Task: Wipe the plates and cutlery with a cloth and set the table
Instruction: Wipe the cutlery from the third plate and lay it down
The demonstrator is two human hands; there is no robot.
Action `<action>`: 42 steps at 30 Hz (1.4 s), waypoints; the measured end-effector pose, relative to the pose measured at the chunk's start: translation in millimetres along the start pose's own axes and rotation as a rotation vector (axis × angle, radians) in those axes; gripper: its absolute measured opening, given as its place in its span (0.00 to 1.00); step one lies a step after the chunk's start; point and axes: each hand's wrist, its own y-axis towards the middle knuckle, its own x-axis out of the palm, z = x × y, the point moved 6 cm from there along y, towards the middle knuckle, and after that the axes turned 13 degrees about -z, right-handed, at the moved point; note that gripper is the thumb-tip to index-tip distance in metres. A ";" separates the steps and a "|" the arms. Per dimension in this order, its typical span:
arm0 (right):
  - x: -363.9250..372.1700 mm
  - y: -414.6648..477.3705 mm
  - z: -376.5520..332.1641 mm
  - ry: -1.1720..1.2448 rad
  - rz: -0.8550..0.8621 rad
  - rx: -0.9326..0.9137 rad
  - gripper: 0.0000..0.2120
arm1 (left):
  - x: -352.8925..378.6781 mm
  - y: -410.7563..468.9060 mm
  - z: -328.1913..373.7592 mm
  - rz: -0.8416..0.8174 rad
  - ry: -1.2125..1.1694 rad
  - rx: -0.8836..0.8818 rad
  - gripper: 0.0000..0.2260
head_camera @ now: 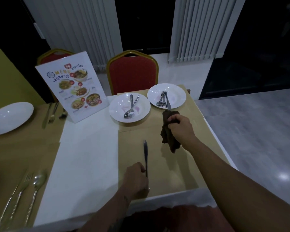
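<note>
My left hand (136, 177) grips the handle of a table knife (145, 153) whose blade points away from me over the tan placemat (182, 164). My right hand (181, 124) holds a dark brown cloth (168, 139) that hangs down; the cloth's top end is wrapped around the handle of a second knife (167, 102) lying on the far right white plate (179, 94). That plate also carries a spoon and fork (161, 100). A second white plate (117, 111) to its left holds a spoon and fork (131, 108).
A standing menu card (70, 87) is at the table's middle left. A set place with a white plate (8, 116) and cutlery (52, 113) lies at far left; more cutlery (23, 190) lies at near left. A red chair (132, 72) stands behind the table.
</note>
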 end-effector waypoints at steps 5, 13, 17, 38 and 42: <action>4.8 -2.3 1.1 -0.024 -0.047 0.013 0.13 | 2.5 0.4 1.7 -0.036 0.204 0.060 0.16; 9.6 -3.5 5.4 -0.090 -0.074 0.035 0.13 | -3.9 2.7 1.3 0.003 0.432 0.243 0.21; 10.9 -0.2 11.1 -0.103 -0.078 0.044 0.14 | -7.9 4.8 -0.6 0.024 0.507 0.285 0.25; 52.7 17.1 13.9 0.314 -0.225 0.134 0.04 | -75.8 32.1 3.9 0.102 0.107 0.275 0.22; 68.8 24.1 16.6 0.383 -0.350 0.186 0.13 | -136.1 61.7 9.5 0.164 -0.022 0.221 0.15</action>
